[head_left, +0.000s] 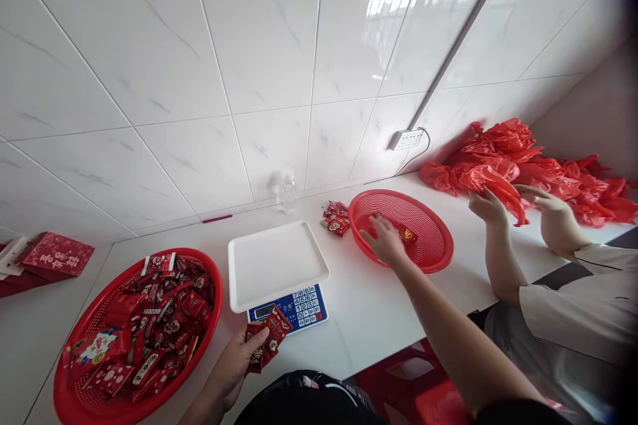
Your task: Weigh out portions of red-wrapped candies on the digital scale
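Observation:
My left hand (pixel 235 362) is closed on a few red snack packets (pixel 269 337), held near the table's front edge just below the scale's blue keypad (pixel 294 307). My right hand (pixel 383 242) reaches into the red basket (pixel 438 249) on the right, fingers spread flat over its mesh, close to a small packet (pixel 407 234) lying inside. A white scale tray (pixel 275 263) sits between the two baskets with nothing on it. A large red basket (pixel 74 398) at the left holds several red packets (pixel 149 325).
Another person sits at the right, both hands (pixel 518 207) in a heap of red plastic bags (pixel 528 166). A few loose packets (pixel 336 218) lie by the right basket. Red boxes (pixel 54 255) sit far left, a power strip (pixel 406 139) on the wall, a red stool (pixel 409 382) below.

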`<state>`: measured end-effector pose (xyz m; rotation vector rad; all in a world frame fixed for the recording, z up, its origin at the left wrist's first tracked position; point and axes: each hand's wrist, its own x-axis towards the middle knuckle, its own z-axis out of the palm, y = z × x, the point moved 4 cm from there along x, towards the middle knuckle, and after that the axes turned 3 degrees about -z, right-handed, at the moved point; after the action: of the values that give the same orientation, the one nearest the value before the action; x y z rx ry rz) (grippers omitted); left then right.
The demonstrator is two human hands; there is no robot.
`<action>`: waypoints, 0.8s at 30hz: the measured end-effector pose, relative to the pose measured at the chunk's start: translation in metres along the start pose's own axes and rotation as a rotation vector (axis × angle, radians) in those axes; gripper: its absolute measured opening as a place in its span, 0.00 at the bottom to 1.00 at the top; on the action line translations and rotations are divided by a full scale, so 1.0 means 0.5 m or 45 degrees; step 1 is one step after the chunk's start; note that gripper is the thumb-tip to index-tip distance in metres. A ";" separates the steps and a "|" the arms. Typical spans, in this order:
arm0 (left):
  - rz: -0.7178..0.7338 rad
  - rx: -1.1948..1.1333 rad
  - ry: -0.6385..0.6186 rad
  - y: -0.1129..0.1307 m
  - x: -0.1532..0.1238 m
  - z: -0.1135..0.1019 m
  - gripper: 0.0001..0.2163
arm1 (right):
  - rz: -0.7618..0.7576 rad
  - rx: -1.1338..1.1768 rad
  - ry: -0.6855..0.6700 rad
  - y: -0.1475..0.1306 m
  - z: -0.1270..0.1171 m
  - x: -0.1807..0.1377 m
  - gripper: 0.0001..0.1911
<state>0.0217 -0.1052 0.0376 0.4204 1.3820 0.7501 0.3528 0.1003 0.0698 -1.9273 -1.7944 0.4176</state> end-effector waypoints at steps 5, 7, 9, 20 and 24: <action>0.017 0.050 -0.054 0.009 0.011 0.037 0.20 | -0.238 0.888 -1.134 -0.168 0.173 -0.228 0.26; 0.072 0.062 -0.071 0.012 0.017 0.044 0.19 | -0.215 1.096 -1.379 -0.220 0.215 -0.295 0.22; 0.130 0.027 -0.069 0.019 0.028 0.042 0.17 | -0.098 1.197 -1.356 -0.245 0.237 -0.311 0.15; 0.311 -0.168 0.026 0.142 0.117 0.012 0.19 | 0.294 1.259 -0.770 -0.221 0.247 -0.185 0.09; 0.345 0.011 0.264 0.125 0.119 -0.034 0.20 | 0.294 1.153 -0.779 -0.198 0.263 -0.188 0.10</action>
<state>-0.0085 -0.0226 0.0339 0.5560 1.5394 1.0331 0.1909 0.0279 0.0025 -1.3891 -1.2796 1.7028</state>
